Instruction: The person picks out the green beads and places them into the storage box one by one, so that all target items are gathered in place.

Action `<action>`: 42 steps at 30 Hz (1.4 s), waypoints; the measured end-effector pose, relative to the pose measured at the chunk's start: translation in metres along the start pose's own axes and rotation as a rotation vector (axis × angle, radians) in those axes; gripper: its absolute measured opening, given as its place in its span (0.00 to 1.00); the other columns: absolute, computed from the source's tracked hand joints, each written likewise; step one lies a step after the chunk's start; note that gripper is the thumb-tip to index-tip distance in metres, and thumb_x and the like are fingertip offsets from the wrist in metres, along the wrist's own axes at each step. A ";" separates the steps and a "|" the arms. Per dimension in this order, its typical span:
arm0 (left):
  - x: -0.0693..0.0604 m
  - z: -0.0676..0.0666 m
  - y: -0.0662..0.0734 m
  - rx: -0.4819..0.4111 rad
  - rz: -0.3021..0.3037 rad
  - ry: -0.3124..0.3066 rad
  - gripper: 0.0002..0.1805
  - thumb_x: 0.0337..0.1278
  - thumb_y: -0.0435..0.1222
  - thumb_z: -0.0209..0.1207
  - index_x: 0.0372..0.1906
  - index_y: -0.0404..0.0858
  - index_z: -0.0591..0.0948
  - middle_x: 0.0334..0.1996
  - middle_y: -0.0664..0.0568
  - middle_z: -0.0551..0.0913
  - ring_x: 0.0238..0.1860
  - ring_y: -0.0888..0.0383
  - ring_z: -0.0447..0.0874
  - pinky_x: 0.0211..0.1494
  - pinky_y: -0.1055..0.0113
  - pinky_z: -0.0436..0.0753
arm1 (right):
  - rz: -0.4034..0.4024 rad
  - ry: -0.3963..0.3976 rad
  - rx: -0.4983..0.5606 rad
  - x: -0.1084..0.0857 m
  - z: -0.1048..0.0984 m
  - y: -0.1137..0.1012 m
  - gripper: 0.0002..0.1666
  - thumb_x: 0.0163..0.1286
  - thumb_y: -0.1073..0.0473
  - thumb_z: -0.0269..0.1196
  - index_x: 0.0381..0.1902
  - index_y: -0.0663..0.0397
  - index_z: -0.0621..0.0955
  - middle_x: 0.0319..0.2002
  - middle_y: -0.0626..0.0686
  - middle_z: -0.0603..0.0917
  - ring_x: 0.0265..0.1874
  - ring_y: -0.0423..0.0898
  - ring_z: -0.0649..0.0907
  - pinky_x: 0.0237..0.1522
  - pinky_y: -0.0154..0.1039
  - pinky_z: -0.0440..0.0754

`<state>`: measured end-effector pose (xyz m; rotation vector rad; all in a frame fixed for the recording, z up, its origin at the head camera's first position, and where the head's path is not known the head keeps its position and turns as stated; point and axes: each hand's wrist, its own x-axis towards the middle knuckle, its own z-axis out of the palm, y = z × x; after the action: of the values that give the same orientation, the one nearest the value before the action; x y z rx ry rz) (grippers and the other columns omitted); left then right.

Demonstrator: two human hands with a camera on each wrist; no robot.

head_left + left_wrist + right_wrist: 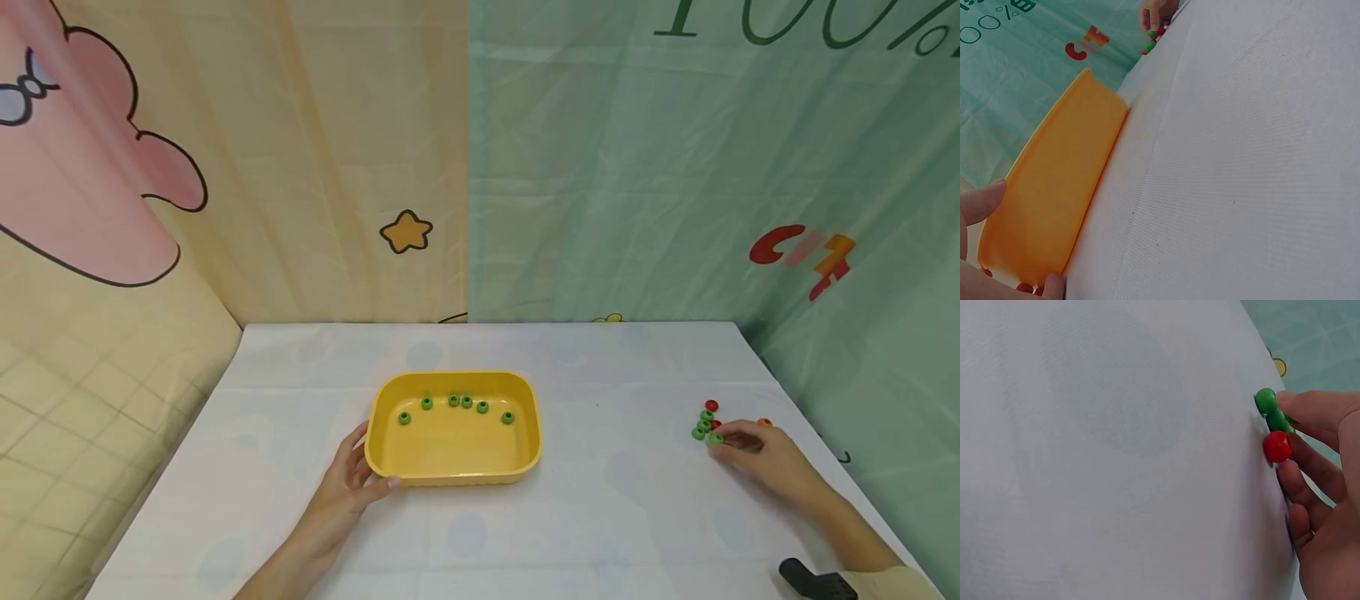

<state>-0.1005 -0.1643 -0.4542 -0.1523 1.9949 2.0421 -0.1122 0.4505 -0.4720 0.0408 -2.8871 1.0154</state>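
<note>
My left hand (347, 492) grips the left end of a yellow rectangular tray (453, 468), its thumb at the front rim and its fingers along the side. In the left wrist view, the tray's outer wall (1054, 187) is tilted in the picture. Several green beads (482, 407) with holes lie inside the tray, mostly toward the back. At the right side of the table, my right hand (772, 458) pinches a green bead (716, 439) between thumb and fingers. Other green beads (699, 433) and a red bead (712, 406) lie right beside it; another red one is partly hidden by the fingers.
An orange bead (764, 422) lies just behind the right hand. A white cloth (600, 517) with pale dots covers the table. Printed curtains (600, 208) hang behind and at both sides. A black device (817, 581) is on the right wrist.
</note>
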 end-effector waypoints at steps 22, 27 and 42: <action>0.001 0.000 0.001 0.001 0.009 0.000 0.56 0.59 0.32 0.73 0.83 0.49 0.49 0.78 0.44 0.58 0.79 0.45 0.55 0.77 0.49 0.60 | -0.079 -0.116 0.138 0.034 -0.001 -0.054 0.15 0.72 0.60 0.69 0.52 0.61 0.83 0.46 0.55 0.85 0.42 0.37 0.82 0.39 0.33 0.84; 0.000 0.000 0.001 0.001 0.005 0.006 0.56 0.58 0.32 0.73 0.83 0.50 0.49 0.77 0.44 0.59 0.78 0.45 0.55 0.76 0.49 0.60 | -0.098 -0.144 0.147 0.043 0.003 -0.066 0.16 0.73 0.58 0.69 0.53 0.61 0.83 0.48 0.54 0.85 0.45 0.36 0.82 0.43 0.31 0.82; 0.000 0.001 0.002 -0.009 0.006 0.005 0.56 0.58 0.31 0.73 0.83 0.49 0.50 0.78 0.44 0.58 0.79 0.45 0.54 0.77 0.49 0.60 | -0.136 -0.209 0.184 0.069 0.020 -0.092 0.16 0.73 0.58 0.69 0.53 0.61 0.84 0.49 0.54 0.86 0.51 0.52 0.82 0.49 0.31 0.82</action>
<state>-0.1007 -0.1635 -0.4524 -0.1540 1.9921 2.0559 -0.1776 0.3662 -0.4245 0.3710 -2.9091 1.3182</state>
